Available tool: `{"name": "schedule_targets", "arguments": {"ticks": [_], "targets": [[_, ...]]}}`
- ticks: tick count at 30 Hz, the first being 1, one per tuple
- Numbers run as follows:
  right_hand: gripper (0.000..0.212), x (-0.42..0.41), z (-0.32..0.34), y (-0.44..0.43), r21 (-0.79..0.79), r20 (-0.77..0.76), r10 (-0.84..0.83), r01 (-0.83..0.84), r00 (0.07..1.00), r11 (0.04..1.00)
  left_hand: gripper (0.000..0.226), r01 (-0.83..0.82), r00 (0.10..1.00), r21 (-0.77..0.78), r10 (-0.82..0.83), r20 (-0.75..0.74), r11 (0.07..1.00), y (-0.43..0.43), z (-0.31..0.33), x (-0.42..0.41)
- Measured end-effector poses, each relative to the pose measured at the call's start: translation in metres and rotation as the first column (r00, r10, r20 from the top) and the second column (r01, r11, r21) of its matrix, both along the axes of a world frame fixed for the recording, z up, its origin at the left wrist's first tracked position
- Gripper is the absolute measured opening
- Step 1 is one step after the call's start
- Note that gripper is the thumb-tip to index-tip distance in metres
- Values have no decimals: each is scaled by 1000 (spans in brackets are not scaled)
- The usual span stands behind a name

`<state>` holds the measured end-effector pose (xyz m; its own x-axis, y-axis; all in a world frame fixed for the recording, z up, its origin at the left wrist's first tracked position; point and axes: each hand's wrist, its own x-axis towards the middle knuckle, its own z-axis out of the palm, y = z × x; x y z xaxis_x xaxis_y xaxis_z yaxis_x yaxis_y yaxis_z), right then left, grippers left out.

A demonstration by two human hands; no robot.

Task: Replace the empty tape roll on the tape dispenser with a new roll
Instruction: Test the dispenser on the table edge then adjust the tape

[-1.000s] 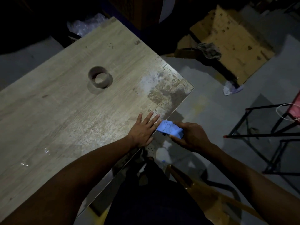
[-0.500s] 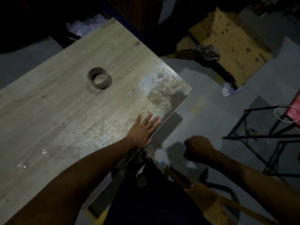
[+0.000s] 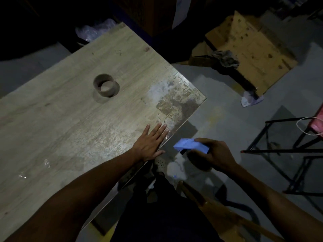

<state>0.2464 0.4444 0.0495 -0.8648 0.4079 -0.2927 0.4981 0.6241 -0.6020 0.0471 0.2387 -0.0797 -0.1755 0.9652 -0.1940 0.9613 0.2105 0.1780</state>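
A brown cardboard tape core [image 3: 106, 88] stands on end near the middle of the worn wooden table [image 3: 70, 119]. My left hand [image 3: 150, 143] lies flat, fingers spread, on the table's right edge, with a strip of clear tape under its fingertips. Just off that edge, my right hand [image 3: 212, 155] grips a blue tape dispenser [image 3: 191, 145], its nose pointing toward my left hand. Whether a roll sits in the dispenser is hidden by my hand.
Flattened cardboard boxes [image 3: 250, 48] with a rag lie on the floor at the upper right. A black metal frame [image 3: 283, 151] stands to the right. Crumpled plastic [image 3: 94, 30] sits beyond the table's far corner. A wooden stick [image 3: 218, 210] leans by my legs.
My right hand dropped away as a fist with the dispenser out of sight, then came back up beside the table edge showing the blue dispenser. My left hand stayed flat.
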Motion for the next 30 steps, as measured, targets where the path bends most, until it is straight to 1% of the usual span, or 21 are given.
{"name": "schedule_targets", "arguments": {"ticks": [4, 6, 8, 9, 10, 11, 12, 13, 14, 15, 16, 17, 19, 21, 23, 24, 27, 28, 30], "targets": [[73, -12, -2, -5, -70, -118, -43, 35, 992, 997, 85, -63, 998, -22, 63, 23, 998, -4, 4, 0], [64, -18, -5, -5, -69, -178, -36, 24, 983, 997, 78, -125, 989, -23, 126, 72, 992, -4, 7, 1], [60, -27, -6, -7, -78, -226, -43, 26, 973, 997, 70, -242, 953, 4, 237, 186, 970, -6, 10, -1], [59, -32, -6, -8, -103, -241, -59, 35, 969, 994, 65, -327, 918, 59, 303, 256, 943, -8, 13, -3], [57, -38, -7, -8, -139, -252, -73, 39, 965, 990, 57, -439, 863, 122, 379, 335, 890, -9, 16, -7], [54, -44, -8, -9, -175, -266, -77, 31, 961, 984, 48, -562, 784, 170, 455, 422, 810, -11, 21, -11], [52, -50, -8, -11, -208, -279, -72, 13, 958, 978, 39, -693, 671, 174, 536, 512, 700, -13, 27, -15], [50, -56, -10, -12, -240, -291, -62, -10, 955, 971, 32, -805, 534, 142, 601, 595, 576, -14, 33, -20], [49, -62, -10, -14, -265, -300, -47, -36, 953, 964, 28, -895, 366, 65, 643, 673, 442, -16, 40, -26], [48, -70, -9, -17, -288, -305, -32, -60, 952, 956, 24, -948, 178, -45, 641, 746, 316, -18, 49, -30], [45, -79, -7, -21, -312, -308, -21, -81, 951, 947, 23, -962, -6, -169, 603, 798, 214, -20, 57, -35], [43, -88, -5, -25, -342, -315, -19, -95, 949, 935, 23, -953, -154, -269, 546, 824, 137, -23, 62, -38], [39, -106, -2, -34, -421, -320, -43, -102, 947, 901, 25, -904, -375, -427, 434, 819, 23, -31, 72, -44], [36, -123, -2, -44, -524, -306, -96, -83, 947, 848, 27, -825, -549, -565, 277, 789, -26, -43, 80, -47], [31, -140, -3, -53, -602, -288, -145, -61, 947, 796, 26, -749, -660, -662, 117, 743, -25, -54, 89, -42], [30, -149, -3, -57, -624, -278, -160, -51, 947, 780, 26, -728, -685, -685, 75, 725, -29, -59, 92, -40], [23, -173, -6, -71, -698, -221, -203, -9, 954, 716, 30, -719, -694, -691, 26, 719, -78, -76, 92, -35], [22, -179, -9, -76, -735, -182, -226, 20, 957, 678, 30, -716, -696, -692, 17, 718, -93, -82, 94, -33], [26, -190, -13, -86, -814, -81, -265, 90, 961, 573, 29, -712, -693, -692, -38, 720, -116, -92, 97, -31]]}}
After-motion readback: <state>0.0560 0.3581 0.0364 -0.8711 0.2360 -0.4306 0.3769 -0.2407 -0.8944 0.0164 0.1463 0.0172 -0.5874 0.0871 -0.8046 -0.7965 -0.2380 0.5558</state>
